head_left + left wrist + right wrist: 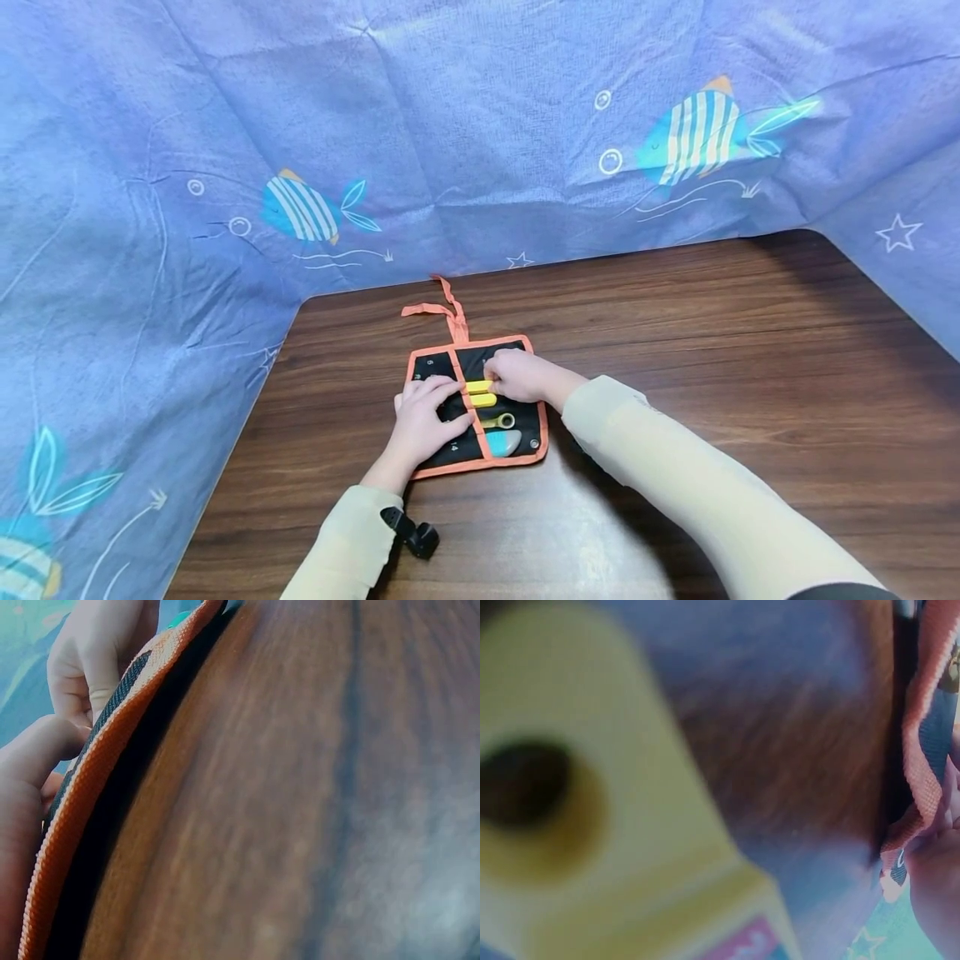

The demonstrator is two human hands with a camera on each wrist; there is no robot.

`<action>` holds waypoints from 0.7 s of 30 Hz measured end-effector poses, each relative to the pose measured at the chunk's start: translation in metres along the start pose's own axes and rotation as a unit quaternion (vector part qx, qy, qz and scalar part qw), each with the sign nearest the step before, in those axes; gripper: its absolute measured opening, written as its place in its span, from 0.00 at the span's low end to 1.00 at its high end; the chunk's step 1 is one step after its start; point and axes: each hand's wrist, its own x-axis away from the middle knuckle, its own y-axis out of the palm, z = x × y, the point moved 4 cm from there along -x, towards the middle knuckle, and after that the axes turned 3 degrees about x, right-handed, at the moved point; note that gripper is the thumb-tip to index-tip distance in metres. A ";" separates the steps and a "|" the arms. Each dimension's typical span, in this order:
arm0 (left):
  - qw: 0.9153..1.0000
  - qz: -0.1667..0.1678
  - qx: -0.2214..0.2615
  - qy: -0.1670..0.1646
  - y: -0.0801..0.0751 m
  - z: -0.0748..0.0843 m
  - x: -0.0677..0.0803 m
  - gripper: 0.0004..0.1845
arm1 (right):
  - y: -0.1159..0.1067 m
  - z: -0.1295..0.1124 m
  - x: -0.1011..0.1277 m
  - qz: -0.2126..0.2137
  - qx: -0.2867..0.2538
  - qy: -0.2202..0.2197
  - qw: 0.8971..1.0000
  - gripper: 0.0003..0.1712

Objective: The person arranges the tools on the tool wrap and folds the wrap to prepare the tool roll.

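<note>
In the head view a black tool pouch with orange edging lies unfolded on the table. My left hand rests on its left half, index finger and thumb spread along the orange middle band. The right hand pinches a yellow tool at the pouch's right half; its exact kind does not show. Below it sit a second yellow handle, a brass-coloured ring-ended wrench and a teal-and-grey tool. A yellow piece with a round hole fills the right wrist view's left side.
Two orange tie straps stretch from the pouch's far edge. The brown wooden table extends to both sides, with a blue fish-print cloth hanging behind it. A black strap device is on the left wrist.
</note>
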 end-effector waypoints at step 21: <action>1.000 0.002 0.001 -0.022 0.001 -0.001 -0.001 0.24 | -0.016 0.031 0.034 0.045 -0.034 0.030 0.998 0.16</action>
